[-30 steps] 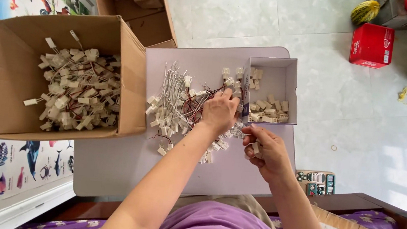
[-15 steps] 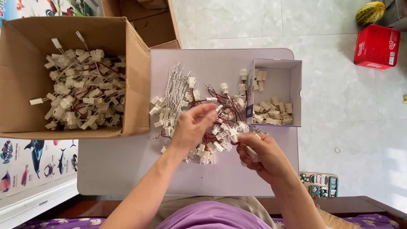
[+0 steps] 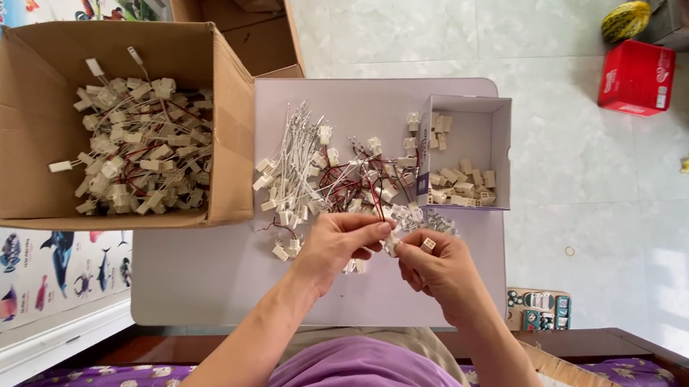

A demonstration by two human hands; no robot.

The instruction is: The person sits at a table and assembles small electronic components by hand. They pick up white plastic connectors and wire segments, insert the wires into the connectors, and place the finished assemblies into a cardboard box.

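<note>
Pinching a small white connector housing (image 3: 427, 244) in the right hand (image 3: 438, 270), fingers closed on it just above the pale board (image 3: 210, 273). Left hand (image 3: 338, 243) meets it, fingertips narrow on what looks like a wired lead (image 3: 390, 242); hard to tell exactly. Judged best: keep both hands close over the board, line the lead square to the housing, press straight. Loose pile of wired connectors (image 3: 321, 179) sits just beyond; small white box (image 3: 498, 124) of housings to the right; big cardboard box (image 3: 25, 104) of wired pieces to the left.

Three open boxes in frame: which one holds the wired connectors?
The big cardboard box left of the board, full of white connectors with red and white leads. The small white box holds bare housings only; the far cardboard box shows just crumpled paper.
</note>
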